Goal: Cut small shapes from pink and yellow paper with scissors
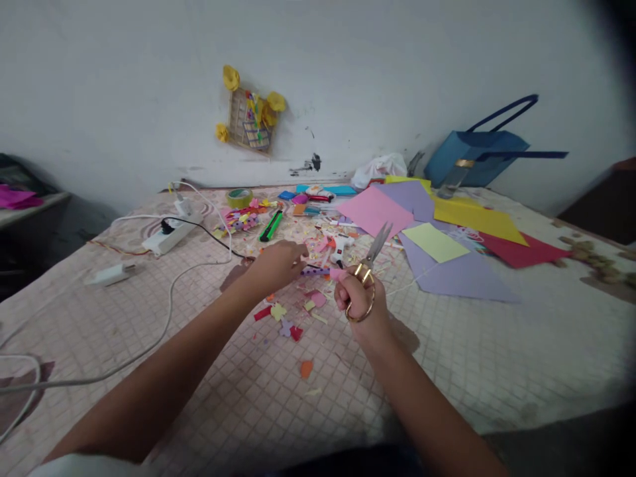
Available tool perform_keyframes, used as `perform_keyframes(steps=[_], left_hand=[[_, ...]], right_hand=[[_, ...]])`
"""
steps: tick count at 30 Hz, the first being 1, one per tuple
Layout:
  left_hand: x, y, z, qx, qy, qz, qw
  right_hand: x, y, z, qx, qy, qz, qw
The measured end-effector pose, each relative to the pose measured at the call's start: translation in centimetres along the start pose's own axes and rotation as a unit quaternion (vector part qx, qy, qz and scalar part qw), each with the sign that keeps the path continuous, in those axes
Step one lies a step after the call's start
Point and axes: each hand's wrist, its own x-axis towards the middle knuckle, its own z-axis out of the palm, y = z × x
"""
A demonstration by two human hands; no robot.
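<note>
Holding gold-handled scissors [368, 263] in the right hand's [365, 298] grip, with a pink paper piece [337, 273] right up against it. Reaching over the cloth-covered desk [447, 351] with the left hand [281, 262], near a purple dotted strip [313, 271]. Seen beyond (amid littered paper scraps [318, 300]): a white glue gun [340, 248], a green cutter [271, 226]. Farther right, overlapping coloured sheets [462, 275] and a blue bag [484, 156].

On your desk [472, 371] — power strip [171, 236] left, paper sheets [464, 289] right, the bag [479, 159] behind those — the glue gun [340, 248] lies left of your scissors [368, 260], paper scraps [285, 327] nearer you.
</note>
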Motion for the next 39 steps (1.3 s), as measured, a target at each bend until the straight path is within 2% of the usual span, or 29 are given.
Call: perform_keyframes(steps=[6, 9, 12, 15, 17, 19, 22, 26, 35, 39], left_hand=[[-4.5, -0.8, -1.7, -0.004, -0.036, -0.008, 0.999], [-5.7, -1.7, -1.9, -0.026, -0.04, -0.025, 0.999], [-6.7, -2.7, -1.7, -0.051, -0.051, -0.013, 0.997], [-7.5, -3.7, -1.3, -0.042, -0.068, 0.017, 0.997], [-7.8, -4.1, -1.0, -0.027, -0.072, 0.011, 0.997], [-7.9, -4.3, -0.6, -0.01, -0.068, -0.024, 0.997], [-7.8, -4.2, -0.2, 0.006, -0.057, -0.088, 0.995], [-7.4, -4.0, 0.4, -0.002, -0.062, -0.111, 0.992], [-7.1, -3.4, 0.1, -0.004, -0.036, -0.171, 0.985], [-6.7, -3.0, 0.3, 0.043, 0.019, -0.172, 0.984]], right_hand=[[-0.8, -0.2, 0.0, 0.004, 0.004, -0.004, 1.0], [-0.7, -0.8, -0.1, -0.046, -0.004, -0.018, 0.999], [0.4, -2.2, -0.2, -0.129, -0.029, -0.054, 0.99], [2.3, -3.2, -0.2, -0.179, -0.021, -0.083, 0.98], [3.5, -3.1, -0.5, -0.196, -0.001, -0.094, 0.976], [4.2, -2.6, -1.3, -0.209, 0.022, -0.099, 0.973], [4.5, -1.8, -3.0, -0.242, 0.038, -0.099, 0.964], [4.4, -1.9, -4.4, -0.231, 0.054, -0.11, 0.965], [5.2, -2.6, -5.2, -0.192, 0.112, -0.133, 0.966], [5.3, -2.9, -5.3, -0.18, 0.125, -0.153, 0.964]])
